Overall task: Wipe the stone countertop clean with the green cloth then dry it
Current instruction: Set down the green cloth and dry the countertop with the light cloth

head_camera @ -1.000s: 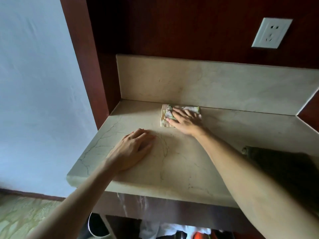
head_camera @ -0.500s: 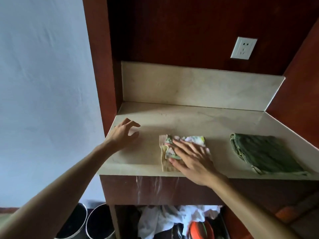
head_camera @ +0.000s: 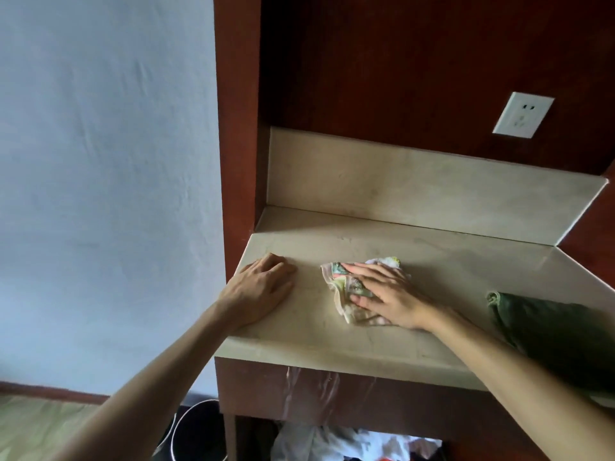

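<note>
Nearest, below both forearms, a dark round bin [head_camera: 196,430] stands on the floor under the left arm, and a heap of pale clothing [head_camera: 336,442] shows in the open space beneath the counter, under the right arm. Above these, the stone countertop [head_camera: 332,347] carries both hands. The left hand [head_camera: 261,291] rests palm down near the counter's left edge, its fingers bent loosely and holding nothing. Just to its right, apart from it, the right hand [head_camera: 387,296] lies flat with straight, spread fingers pressing on a crumpled patterned cloth [head_camera: 346,294], which shows pale, pink and green patches and sticks out past the fingertips and below the palm. To the right of the right wrist, well apart from the hand, the folded green cloth [head_camera: 549,331] lies on the counter, untouched, partly behind the right forearm. Beyond the hands rises the stone backsplash [head_camera: 416,188]. Farther up and to the right of the right hand, a white wall socket [head_camera: 523,114] sits on the dark red wood panel [head_camera: 382,68].
</note>
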